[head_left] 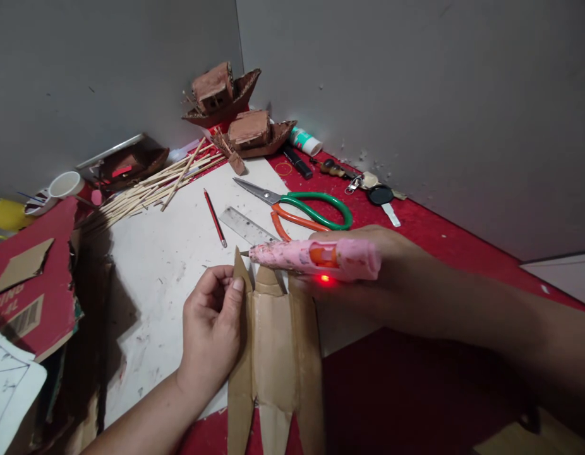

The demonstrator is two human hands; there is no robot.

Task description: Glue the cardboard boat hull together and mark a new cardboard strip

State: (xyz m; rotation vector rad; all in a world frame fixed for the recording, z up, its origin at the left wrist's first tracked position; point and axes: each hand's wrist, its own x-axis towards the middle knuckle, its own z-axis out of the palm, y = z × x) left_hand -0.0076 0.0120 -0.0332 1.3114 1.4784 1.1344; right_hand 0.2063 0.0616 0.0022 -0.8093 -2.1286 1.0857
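A brown cardboard boat hull cut-out [273,354] lies on the white sheet [169,272], its side flaps partly folded up. My left hand [214,325] pinches the left flap near its pointed tip, thumb pressed on the cardboard. My right hand [368,278] grips a pink hot glue gun [316,258], its red light on. The gun's nozzle points left and sits just above the pointed front of the hull.
Green-and-orange scissors [306,208], a clear ruler [247,225] and a red pencil [215,218] lie beyond the hull. Wooden sticks [150,186] are piled at left. Finished cardboard boats [230,101] stand in the corner. Keys [375,189] rest by the wall. Red cardboard [31,278] lies at left.
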